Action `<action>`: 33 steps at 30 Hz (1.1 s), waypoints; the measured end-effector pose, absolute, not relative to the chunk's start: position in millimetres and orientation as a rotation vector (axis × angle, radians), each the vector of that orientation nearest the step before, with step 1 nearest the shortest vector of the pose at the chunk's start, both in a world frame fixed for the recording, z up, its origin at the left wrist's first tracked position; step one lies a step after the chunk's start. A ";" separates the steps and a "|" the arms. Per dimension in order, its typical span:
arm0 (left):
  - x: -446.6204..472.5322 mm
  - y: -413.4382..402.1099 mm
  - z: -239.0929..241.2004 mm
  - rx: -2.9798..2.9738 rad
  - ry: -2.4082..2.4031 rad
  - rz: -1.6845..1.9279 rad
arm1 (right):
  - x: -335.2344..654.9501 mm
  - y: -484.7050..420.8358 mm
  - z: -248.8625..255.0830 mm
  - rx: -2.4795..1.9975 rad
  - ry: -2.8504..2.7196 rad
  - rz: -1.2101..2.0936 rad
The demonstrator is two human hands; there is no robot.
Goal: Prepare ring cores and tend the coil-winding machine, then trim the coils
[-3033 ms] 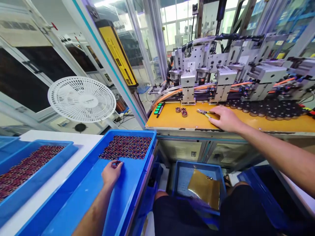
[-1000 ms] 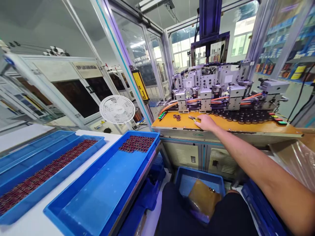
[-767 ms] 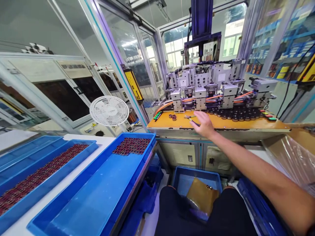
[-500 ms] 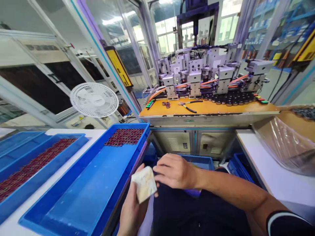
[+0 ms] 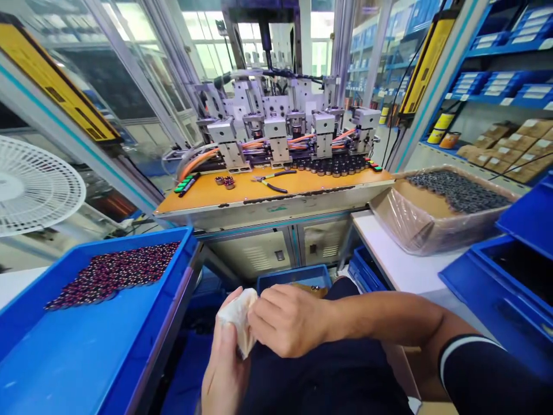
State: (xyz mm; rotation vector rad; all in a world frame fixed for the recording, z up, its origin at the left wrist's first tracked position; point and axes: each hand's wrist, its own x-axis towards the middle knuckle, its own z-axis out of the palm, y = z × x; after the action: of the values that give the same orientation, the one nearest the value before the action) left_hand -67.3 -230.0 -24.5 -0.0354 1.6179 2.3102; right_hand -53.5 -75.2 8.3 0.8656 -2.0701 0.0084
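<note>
Both hands meet low in front of my lap. My left hand [image 5: 224, 366] is closed around a small white folded cloth [image 5: 239, 320]. My right hand [image 5: 288, 320] is curled against that cloth, fingertips pressing into it from the right. Ahead, pliers [image 5: 270, 180] lie on the orange bench top [image 5: 302, 185], untouched, with a few small round coils [image 5: 225, 182] to their left. A blue tray [image 5: 82, 340] at my left holds a patch of small dark red parts [image 5: 114, 273].
A grey machine with orange hoses [image 5: 276, 135] stands at the back of the bench. A plastic-lined cardboard box of dark parts [image 5: 449, 202] sits at right, with blue bins [image 5: 510, 276] beyond. A white fan [image 5: 34, 187] is at far left. A blue crate [image 5: 294, 278] sits under the bench.
My right hand left the pliers on the bench and came down to my lap. My left hand left the blue tray and now holds a white cloth. The view turned to the right.
</note>
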 end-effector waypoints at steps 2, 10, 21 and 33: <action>-65.3 -228.9 -20.6 -0.047 1.632 2.295 | -55.7 -79.7 6.3 0.885 -2.013 -0.010; -50.6 -246.1 -2.2 0.037 1.861 2.132 | -63.8 -74.1 18.2 0.967 -1.994 0.153; -61.2 -243.3 -25.9 -0.189 1.683 2.241 | -35.3 -94.0 12.7 0.598 -2.087 0.742; -54.1 -250.7 -48.6 1.027 2.712 1.773 | -30.1 -102.6 -21.1 0.278 -2.196 1.610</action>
State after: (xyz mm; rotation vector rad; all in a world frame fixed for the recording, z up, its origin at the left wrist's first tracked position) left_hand -54.1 -250.7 -48.6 1.0271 2.7118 1.7729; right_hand -30.1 -102.6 -21.1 0.2783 -2.1958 1.6102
